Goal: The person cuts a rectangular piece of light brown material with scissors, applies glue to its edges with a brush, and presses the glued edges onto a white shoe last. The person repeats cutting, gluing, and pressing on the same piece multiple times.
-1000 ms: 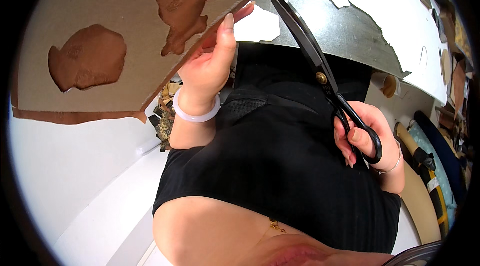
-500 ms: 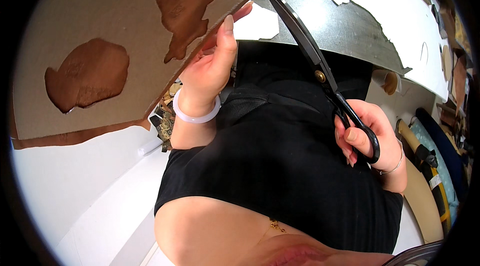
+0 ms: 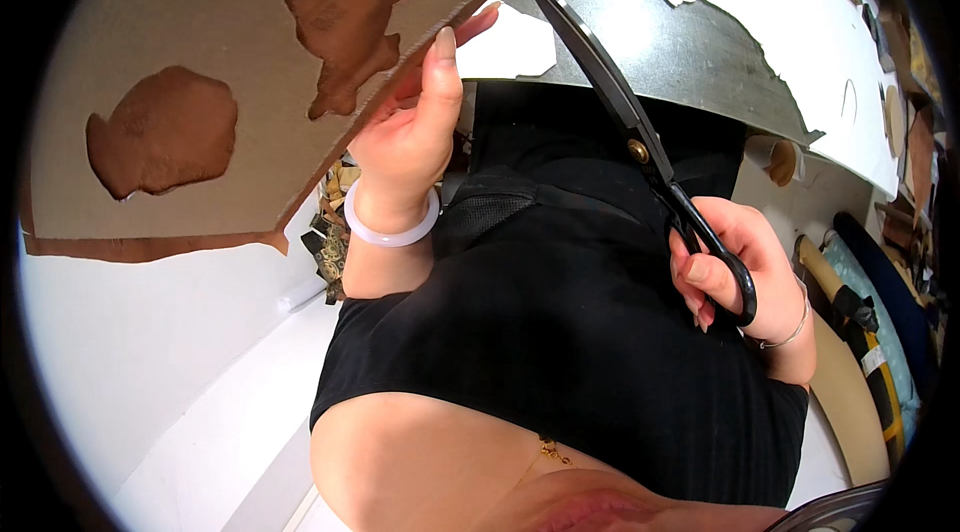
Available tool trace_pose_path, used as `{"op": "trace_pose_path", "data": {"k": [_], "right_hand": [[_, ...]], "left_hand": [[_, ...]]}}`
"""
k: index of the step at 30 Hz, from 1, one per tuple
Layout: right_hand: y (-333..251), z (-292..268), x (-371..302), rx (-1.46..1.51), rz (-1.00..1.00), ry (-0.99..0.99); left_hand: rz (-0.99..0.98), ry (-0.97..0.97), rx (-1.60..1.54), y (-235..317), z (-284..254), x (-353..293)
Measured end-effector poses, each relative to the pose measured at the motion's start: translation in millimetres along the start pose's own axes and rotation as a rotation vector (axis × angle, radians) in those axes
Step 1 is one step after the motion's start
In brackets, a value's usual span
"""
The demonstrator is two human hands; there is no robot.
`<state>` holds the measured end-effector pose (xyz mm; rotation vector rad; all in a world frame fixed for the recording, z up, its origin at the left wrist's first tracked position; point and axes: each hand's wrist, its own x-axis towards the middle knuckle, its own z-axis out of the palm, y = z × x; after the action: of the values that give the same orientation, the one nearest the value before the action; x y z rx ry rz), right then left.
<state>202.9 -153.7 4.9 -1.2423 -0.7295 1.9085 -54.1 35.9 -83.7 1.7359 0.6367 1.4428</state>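
Note:
My left hand [image 3: 415, 127] grips the near edge of a large grey-beige board [image 3: 255, 32], thumb on top and fingers underneath. Brown leather [image 3: 165, 132] shows through two ragged openings in the board and sticks out as a strip along its lower edge. Wrapped in my right hand [image 3: 745, 257] are the handles of long black scissors [image 3: 625, 122] with a brass pivot screw. Their blades point up and left, looking nearly closed, and the tips reach the board's right edge, where some leather shows. Whether the tips touch it, I cannot tell.
Ahead lies a grey metal-topped table [image 3: 590, 22] with torn-edged white sheeting [image 3: 830, 62] over its right part. A white paper piece [image 3: 515, 42] rests near its front edge. Rolls of material [image 3: 875, 292] stand at the right. Scraps [image 3: 330, 242] are heaped below my left wrist.
The board with its leather has shifted a little left and upward with my left hand. The scissors have moved very slightly left, still held the same way.

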Motion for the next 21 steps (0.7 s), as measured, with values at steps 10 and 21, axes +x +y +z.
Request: {"op": "trace_pose_path", "data": {"k": [10,21], "right_hand": [[0,3,-1,-0.048,0.024,0.058],[-1,3,-2,-0.033,0.015,0.068]], "left_hand": [[0.151,-0.112,-0.178,10,20,32],[0.164,-0.095,-0.231,8,23,33]]}}
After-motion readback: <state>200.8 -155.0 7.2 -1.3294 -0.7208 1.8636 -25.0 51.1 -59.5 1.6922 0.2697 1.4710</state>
